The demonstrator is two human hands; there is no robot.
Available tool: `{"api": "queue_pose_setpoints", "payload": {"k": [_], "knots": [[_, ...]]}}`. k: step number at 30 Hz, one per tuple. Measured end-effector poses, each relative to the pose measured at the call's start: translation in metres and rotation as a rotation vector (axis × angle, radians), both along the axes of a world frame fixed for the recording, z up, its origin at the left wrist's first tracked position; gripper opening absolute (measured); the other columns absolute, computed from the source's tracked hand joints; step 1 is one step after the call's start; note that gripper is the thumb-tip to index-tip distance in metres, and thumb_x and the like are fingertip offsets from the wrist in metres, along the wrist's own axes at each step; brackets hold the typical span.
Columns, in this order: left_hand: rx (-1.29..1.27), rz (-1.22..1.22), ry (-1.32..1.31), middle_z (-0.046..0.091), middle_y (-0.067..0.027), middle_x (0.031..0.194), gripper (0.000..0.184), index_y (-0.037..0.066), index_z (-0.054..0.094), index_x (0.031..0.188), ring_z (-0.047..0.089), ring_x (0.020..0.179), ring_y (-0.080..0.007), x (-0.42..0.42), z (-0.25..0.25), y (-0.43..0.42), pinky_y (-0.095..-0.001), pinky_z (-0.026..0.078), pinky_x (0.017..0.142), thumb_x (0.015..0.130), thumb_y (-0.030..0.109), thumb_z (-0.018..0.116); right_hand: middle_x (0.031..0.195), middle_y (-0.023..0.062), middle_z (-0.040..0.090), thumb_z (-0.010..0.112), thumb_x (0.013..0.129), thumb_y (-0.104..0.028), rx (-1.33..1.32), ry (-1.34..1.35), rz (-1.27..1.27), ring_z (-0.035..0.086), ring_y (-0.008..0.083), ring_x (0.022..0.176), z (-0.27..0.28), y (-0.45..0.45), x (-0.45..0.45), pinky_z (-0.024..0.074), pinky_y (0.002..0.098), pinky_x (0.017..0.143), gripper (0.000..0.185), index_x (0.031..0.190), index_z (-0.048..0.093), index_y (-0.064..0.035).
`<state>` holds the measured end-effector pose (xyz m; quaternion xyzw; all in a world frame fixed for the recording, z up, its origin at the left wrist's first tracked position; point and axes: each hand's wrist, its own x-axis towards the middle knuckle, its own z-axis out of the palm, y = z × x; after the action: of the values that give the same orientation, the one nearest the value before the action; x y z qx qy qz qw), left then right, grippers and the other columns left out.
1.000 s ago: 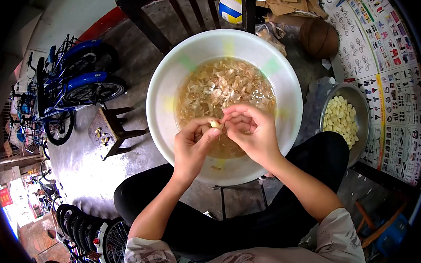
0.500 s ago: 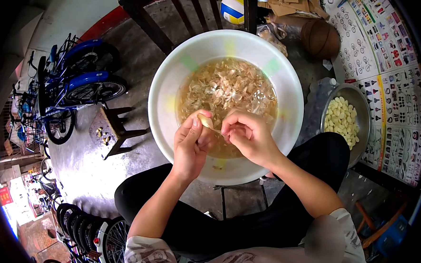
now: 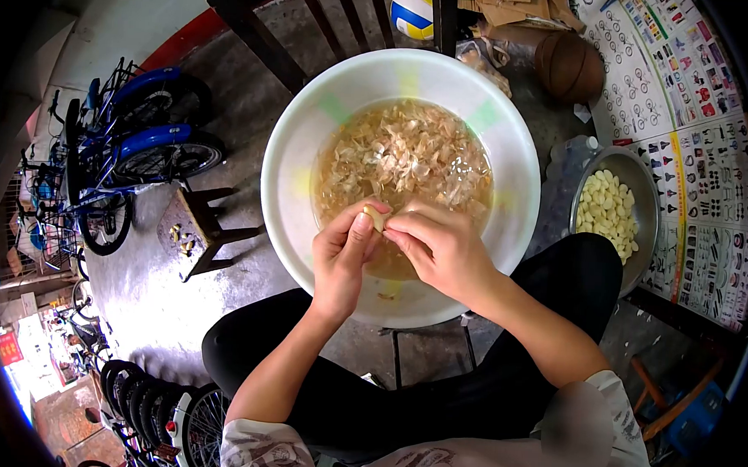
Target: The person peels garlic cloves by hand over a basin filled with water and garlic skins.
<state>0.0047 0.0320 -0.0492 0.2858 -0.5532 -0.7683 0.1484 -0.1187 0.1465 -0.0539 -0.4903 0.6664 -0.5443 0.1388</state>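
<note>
A pale garlic clove [image 3: 376,218] is pinched between the thumb and fingers of my left hand [image 3: 344,253]. My right hand [image 3: 443,246] has its fingertips closed at the clove's right end, meeting the left fingers; whether loose skin is between them is hidden. Both hands are above the near part of a wide white basin [image 3: 291,178]. Brownish water in it carries a thick layer of papery garlic skins [image 3: 408,155]. To the right, a metal bowl [image 3: 649,193] holds many peeled garlic cloves [image 3: 605,213].
A dark wooden chair [image 3: 334,20] stands behind the basin, near a volleyball [image 3: 413,14] and a basketball [image 3: 569,68]. On the left are a small wooden stool [image 3: 209,229] with small bits on it and blue bicycles [image 3: 155,142]. My knees flank the basin's near side.
My right hand has moved left to the clove, closing the gap between the hands. The clove now sits more upright in my left fingers and is partly covered.
</note>
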Motion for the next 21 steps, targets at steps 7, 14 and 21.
{"api": "queue_pose_setpoints", "payload": {"k": [7, 14, 21], "knots": [[0.187, -0.055, -0.135, 0.039, 0.0064, 0.069, 0.033, 0.000, 0.060, 0.115, 0.033, 0.062, -0.0046, -0.003, 0.006, 0.001, -0.0215, 0.027, 0.056, 0.107, 0.027, 0.043, 0.076, 0.0063, 0.060, 0.069, 0.078, -0.003, 0.027, 0.132, -0.032, 0.061, 0.0239, 0.061, 0.004, 0.003, -0.003, 0.0482, 0.0352, 0.052, 0.008, 0.084, 0.065, -0.0029], [0.389, -0.029, -0.099, 0.036, 0.0053, 0.069, 0.033, 0.001, 0.058, 0.115, 0.031, 0.061, -0.0063, -0.005, 0.011, 0.001, -0.0230, 0.026, 0.056, 0.108, 0.027, 0.040, 0.075, 0.0060, 0.059, 0.070, 0.077, -0.004, 0.052, 0.031, -0.031, 0.061, 0.0240, 0.061, 0.004, 0.003, -0.005, 0.0487, 0.0356, 0.054, 0.008, 0.082, 0.064, -0.0038], [0.404, 0.035, -0.160, 0.038, 0.0062, 0.070, 0.033, 0.000, 0.058, 0.114, 0.032, 0.060, -0.0043, -0.003, 0.009, 0.000, -0.0221, 0.032, 0.056, 0.107, 0.028, 0.043, 0.084, 0.0070, 0.061, 0.076, 0.079, -0.012, 0.054, 0.039, 0.008, 0.062, 0.0258, 0.065, 0.003, 0.001, -0.004, 0.0498, 0.0365, 0.057, 0.018, 0.091, 0.065, -0.0048]]}}
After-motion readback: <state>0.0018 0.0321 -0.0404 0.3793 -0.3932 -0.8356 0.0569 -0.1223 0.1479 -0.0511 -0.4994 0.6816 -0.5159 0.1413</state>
